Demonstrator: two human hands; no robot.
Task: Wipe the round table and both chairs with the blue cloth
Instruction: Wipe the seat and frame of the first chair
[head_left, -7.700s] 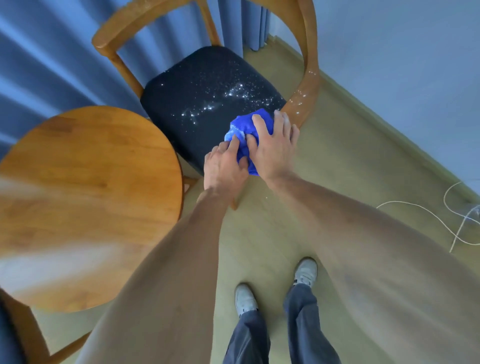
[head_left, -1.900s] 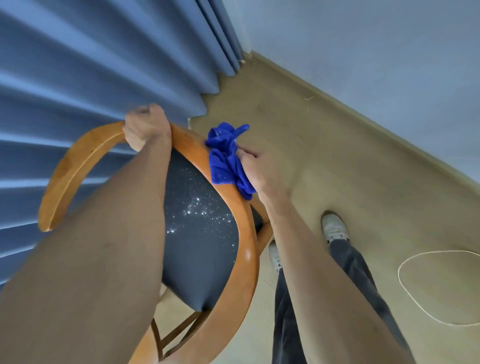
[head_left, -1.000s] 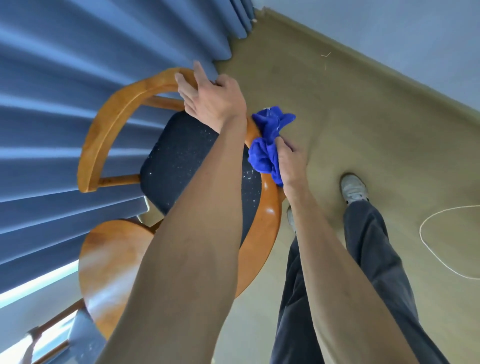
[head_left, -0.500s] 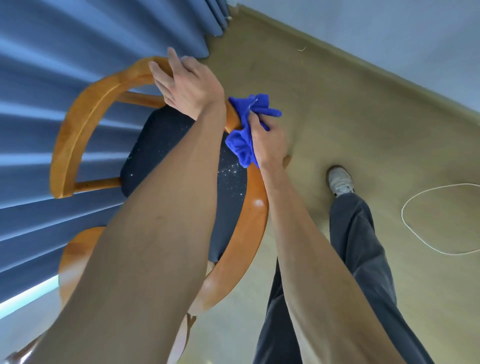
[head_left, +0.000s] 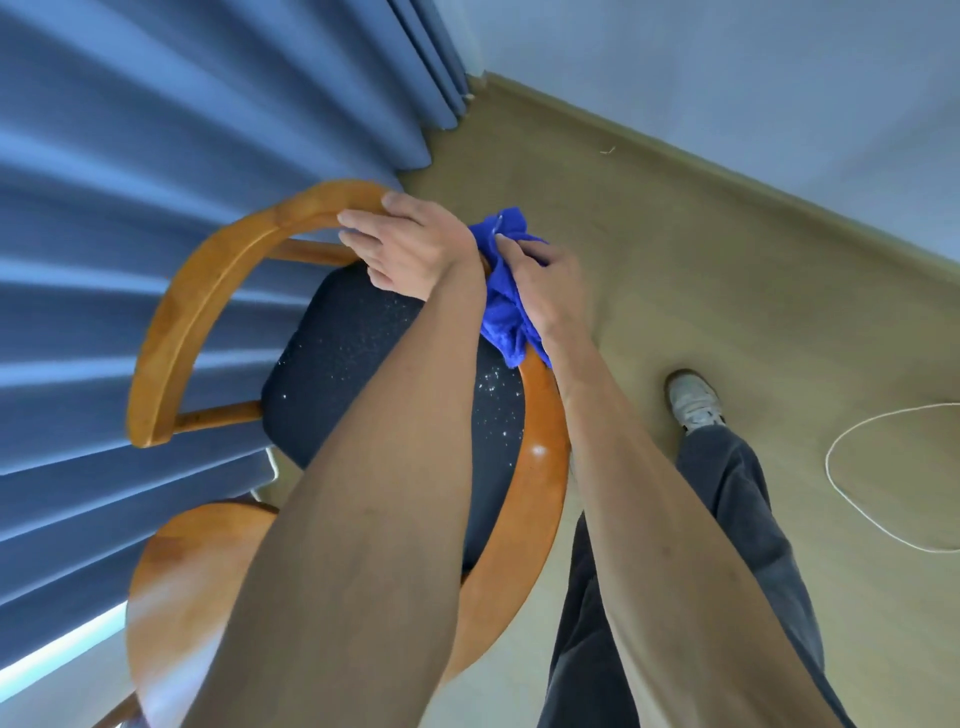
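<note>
While gripped, blue cloth against chair.

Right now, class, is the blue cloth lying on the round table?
No: the right hand grips the blue cloth against the chair's curved wooden rail, away from the round table.

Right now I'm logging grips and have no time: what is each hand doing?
Left hand: open, fingers resting on the chair's curved wooden backrest.
Right hand: gripping the bunched blue cloth against the backrest.
</note>
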